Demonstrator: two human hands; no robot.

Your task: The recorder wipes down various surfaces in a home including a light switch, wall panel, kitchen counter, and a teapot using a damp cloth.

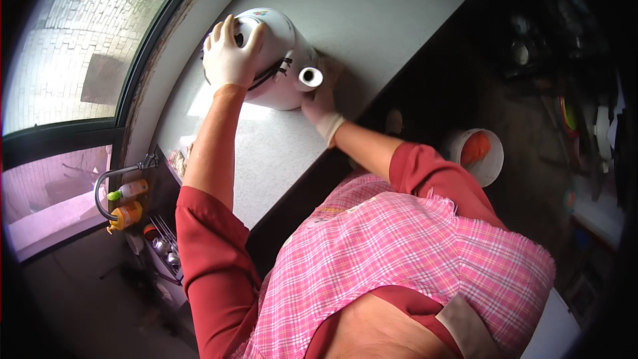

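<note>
On the countertop [279, 154] before me stands a white, enamel-looking kettle [279, 92] with a flared spout [310, 78], a thin dark handle [266, 75] and a small coloured print on its upper part. My left hand [232, 57], in a whitish glove, spreads over the kettle's top and grips it, the fingers around a dark knob [239, 39]. My right hand [319, 107], also gloved, is at the kettle's lower side, just below the spout. It is blurred and its fingertips are hidden, so I cannot tell whether it holds anything.
A window [84, 60] borders the counter on the left. Below it are a curved faucet [97, 189], a yellow pump bottle [127, 215], a green-capped bottle [132, 189] and a rack [167, 249] with metal utensils. A white bucket [491, 159] holding something orange stands right, beyond the counter's edge.
</note>
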